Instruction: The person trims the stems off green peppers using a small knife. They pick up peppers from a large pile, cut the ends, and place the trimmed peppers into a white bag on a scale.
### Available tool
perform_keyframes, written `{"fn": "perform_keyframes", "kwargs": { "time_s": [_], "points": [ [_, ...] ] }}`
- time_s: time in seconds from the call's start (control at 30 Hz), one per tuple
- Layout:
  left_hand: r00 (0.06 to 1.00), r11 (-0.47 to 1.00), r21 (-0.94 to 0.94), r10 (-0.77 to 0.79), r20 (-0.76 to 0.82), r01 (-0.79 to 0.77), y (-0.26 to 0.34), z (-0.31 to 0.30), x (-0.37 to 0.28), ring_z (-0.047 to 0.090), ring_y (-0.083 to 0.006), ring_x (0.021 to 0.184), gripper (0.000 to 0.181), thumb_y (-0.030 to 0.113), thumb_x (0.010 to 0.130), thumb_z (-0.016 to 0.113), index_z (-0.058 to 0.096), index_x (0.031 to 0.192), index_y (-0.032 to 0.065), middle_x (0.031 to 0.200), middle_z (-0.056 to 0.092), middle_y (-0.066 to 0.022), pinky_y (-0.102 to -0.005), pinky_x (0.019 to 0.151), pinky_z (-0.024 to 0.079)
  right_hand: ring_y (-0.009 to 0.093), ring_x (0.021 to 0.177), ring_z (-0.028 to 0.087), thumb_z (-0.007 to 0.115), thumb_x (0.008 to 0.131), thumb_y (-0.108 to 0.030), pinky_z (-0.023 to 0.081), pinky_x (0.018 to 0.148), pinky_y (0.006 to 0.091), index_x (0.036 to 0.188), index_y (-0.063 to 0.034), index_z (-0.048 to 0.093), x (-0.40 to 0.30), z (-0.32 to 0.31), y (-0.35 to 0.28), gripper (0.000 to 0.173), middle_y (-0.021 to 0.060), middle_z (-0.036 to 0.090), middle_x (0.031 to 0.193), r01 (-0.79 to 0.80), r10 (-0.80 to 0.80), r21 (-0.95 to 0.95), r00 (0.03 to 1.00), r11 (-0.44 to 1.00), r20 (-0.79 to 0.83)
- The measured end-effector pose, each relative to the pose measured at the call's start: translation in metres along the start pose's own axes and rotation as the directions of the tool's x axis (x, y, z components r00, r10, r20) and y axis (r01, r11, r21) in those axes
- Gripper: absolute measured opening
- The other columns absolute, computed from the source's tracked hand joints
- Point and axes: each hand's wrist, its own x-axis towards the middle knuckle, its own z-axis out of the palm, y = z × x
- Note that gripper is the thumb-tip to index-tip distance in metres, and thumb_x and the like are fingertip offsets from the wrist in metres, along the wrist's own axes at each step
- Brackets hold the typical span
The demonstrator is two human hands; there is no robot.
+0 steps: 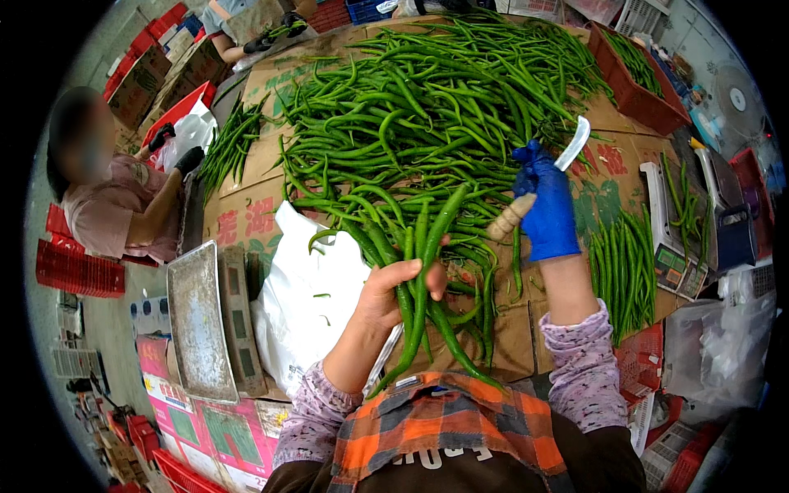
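Note:
My left hand [394, 289], bare, grips a bunch of long green chili peppers [424, 246] in front of my chest. On my right hand [542, 203] is a blue glove; it holds a knife by its handle [513, 217], wrapped in tan material, with the curved blade [574, 143] pointing up and away. A large heap of green chili peppers [425, 105] spreads beyond both hands over flattened cardboard [259, 209]. A white plastic bag [308, 296] lies left of my left hand. An aligned bundle of peppers [622, 271] lies to the right.
A metal-topped scale [200, 320] stands at the left, a digital scale [672, 246] with a few peppers at the right. A brown crate [641, 80] of peppers sits back right. One co-worker [123, 191] stands left by a smaller pepper pile [231, 145]; another [240, 31] is at the far edge.

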Motion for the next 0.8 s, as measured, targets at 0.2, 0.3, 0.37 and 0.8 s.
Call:
{"fn": "perform_keyframes", "kwargs": {
  "time_s": [0.2, 0.3, 0.37, 0.8],
  "points": [
    [0.986, 0.989, 0.138, 0.078, -0.147, -0.058, 0.010, -0.013, 0.011, 0.056, -0.0209, 0.082, 0.055, 0.024, 0.082, 0.062, 0.043, 0.127, 0.0004, 0.083, 0.057, -0.0050, -0.0326, 0.074, 0.047, 0.016, 0.076, 0.062, 0.062, 0.084, -0.011, 0.049, 0.068, 0.0275, 0.076, -0.0064, 0.058, 0.005, -0.021, 0.030, 0.011, 0.0055, 0.063, 0.078, 0.141, -0.070, -0.401, 0.980, 0.905, 0.187],
    [0.966, 0.970, 0.216, 0.157, -0.206, -0.112, 0.019, -0.013, 0.015, 0.057, -0.0210, 0.083, 0.046, 0.021, 0.080, 0.065, 0.050, 0.119, 0.0018, 0.085, 0.057, -0.0050, -0.0328, 0.074, 0.047, 0.013, 0.069, 0.057, 0.063, 0.084, -0.010, 0.047, 0.065, 0.0274, 0.073, -0.0072, 0.056, -0.011, -0.017, 0.030, 0.013, 0.0040, 0.062, 0.076, 0.085, -0.025, -0.478, 0.991, 0.874, 0.132],
    [0.958, 0.973, 0.201, 0.162, -0.238, -0.115, 0.024, -0.013, 0.012, 0.057, -0.0211, 0.083, 0.043, 0.020, 0.079, 0.066, 0.051, 0.116, 0.0026, 0.085, 0.057, -0.0050, -0.0333, 0.076, 0.047, 0.011, 0.062, 0.052, 0.063, 0.084, -0.011, 0.044, 0.061, 0.0269, 0.072, -0.0078, 0.056, -0.018, -0.023, 0.032, 0.014, 0.0026, 0.062, 0.073, 0.097, -0.029, -0.483, 0.989, 0.870, 0.145],
    [0.944, 0.939, -0.129, 0.326, 0.050, -0.317, 0.059, -0.022, 0.005, 0.048, -0.0229, 0.082, 0.033, 0.019, 0.079, 0.061, 0.052, 0.109, 0.0084, 0.075, 0.051, -0.0040, -0.0360, 0.077, 0.042, 0.008, 0.060, 0.048, 0.063, 0.084, -0.016, 0.040, 0.057, 0.0238, 0.076, -0.0061, 0.061, -0.057, -0.033, 0.017, 0.014, 0.0019, 0.061, 0.072, -0.083, 0.123, -0.432, 0.990, 0.898, 0.066]
  ]
}}
